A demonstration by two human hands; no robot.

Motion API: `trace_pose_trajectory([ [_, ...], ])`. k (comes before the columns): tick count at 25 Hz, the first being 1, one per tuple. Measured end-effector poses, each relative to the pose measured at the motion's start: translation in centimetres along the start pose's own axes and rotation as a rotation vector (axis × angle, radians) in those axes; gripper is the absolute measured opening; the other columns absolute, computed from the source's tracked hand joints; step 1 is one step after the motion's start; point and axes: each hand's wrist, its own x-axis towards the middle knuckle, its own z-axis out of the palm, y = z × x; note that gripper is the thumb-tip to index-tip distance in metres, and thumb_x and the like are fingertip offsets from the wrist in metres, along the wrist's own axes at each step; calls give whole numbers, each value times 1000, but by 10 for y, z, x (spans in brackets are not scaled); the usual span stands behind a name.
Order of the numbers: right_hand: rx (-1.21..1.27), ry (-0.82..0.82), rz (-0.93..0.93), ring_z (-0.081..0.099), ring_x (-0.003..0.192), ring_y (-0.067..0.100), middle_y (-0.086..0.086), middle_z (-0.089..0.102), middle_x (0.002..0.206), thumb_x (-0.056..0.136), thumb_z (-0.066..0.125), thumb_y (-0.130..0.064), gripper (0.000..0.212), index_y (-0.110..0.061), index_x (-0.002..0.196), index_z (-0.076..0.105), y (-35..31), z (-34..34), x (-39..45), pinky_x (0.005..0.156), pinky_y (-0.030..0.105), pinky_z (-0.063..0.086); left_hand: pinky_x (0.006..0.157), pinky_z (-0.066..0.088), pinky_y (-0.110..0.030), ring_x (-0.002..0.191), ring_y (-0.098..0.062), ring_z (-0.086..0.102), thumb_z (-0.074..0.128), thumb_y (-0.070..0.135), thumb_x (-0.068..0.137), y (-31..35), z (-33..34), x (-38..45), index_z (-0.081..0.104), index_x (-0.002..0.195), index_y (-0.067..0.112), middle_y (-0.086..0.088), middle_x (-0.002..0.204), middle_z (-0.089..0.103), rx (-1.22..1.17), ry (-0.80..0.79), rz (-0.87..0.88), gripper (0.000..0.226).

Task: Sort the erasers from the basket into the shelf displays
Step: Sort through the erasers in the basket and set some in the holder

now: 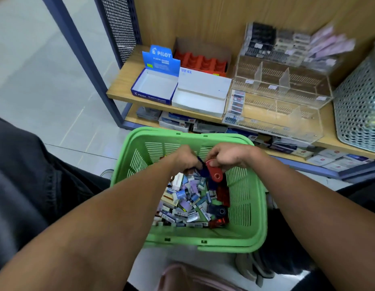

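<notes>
Shop floor, wooden shelf [127, 80] ahead, green basket [253, 208] below.
Left hand [185, 159] pinches a blue eraser [203, 170]; right hand [228, 155] grips a red eraser [213, 172].

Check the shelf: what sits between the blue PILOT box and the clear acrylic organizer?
In the head view, a white open box sits between the blue PILOT box and the clear acrylic organizer, its left side against the PILOT box. Nothing shows inside it.

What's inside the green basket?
The green plastic basket holds a heap of small boxed erasers plus red and dark blue swivel erasers. Both hands cover its far part.
</notes>
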Motion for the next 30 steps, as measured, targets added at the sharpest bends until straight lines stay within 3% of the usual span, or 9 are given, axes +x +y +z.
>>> trace_pose_trajectory([
  [2,196,-15,-25,68,104,31,15,66,115,97,60,-11,23,-13,120,63,-7,-3,-17,90,51,56,42,42,-24,45,-15,54,76,-1,78,12,-11,-12,67,98,-13,-10,61,63,71,-50,8,25],
  [5,342,62,-110,68,86,23,15,66,106,95,65,-14,25,-10,119,58,-17,-15,-32,63,35,59,42,45,-23,44,-15,54,74,5,83,42,-40,-32,67,100,-8,-9,58,63,152,-41,15,22],
  [8,515,171,-186,67,83,20,11,70,101,89,73,-21,21,-11,105,64,-31,-32,-42,61,30,56,64,61,-33,62,-24,67,65,12,93,79,-75,-57,62,115,-4,-17,91,68,154,-19,21,27],
  [10,654,215,-227,67,81,19,9,71,92,91,71,-19,14,-10,101,68,-44,-43,-46,61,29,55,79,61,-47,75,-35,70,54,8,98,101,-94,-70,53,124,-3,-22,107,61,93,-44,0,28],
  [14,783,263,-281,67,78,22,12,72,96,99,58,-21,16,-16,104,72,-76,-65,-55,57,31,58,74,61,-51,92,-37,66,49,-4,98,146,-127,-83,46,131,-7,-25,114,53,23,-69,56,33],
  [18,737,444,-346,60,60,19,13,68,83,90,72,-22,16,-9,94,64,-103,-93,-58,46,23,50,71,61,-49,91,-42,67,59,-2,96,173,-153,-82,52,125,-3,-23,108,56,46,21,170,30],
  [23,481,588,-376,62,84,20,8,69,94,82,74,1,21,-15,95,74,-127,-137,-25,81,37,57,67,62,-46,81,-34,70,71,2,89,185,-190,-55,57,94,3,-19,94,63,44,202,239,14],
  [27,111,796,-344,62,90,19,5,69,100,80,77,-12,29,-18,106,67,-144,-176,8,79,27,48,62,62,-37,73,-26,66,73,4,86,189,-221,-25,61,88,4,-15,86,63,-31,417,304,12],
  [30,-27,926,-358,63,104,19,4,70,117,86,73,-18,35,-16,121,68,-152,-192,33,85,18,40,69,62,-43,81,-29,68,73,2,83,188,-237,2,61,90,7,-16,90,64,-132,536,338,15],
])
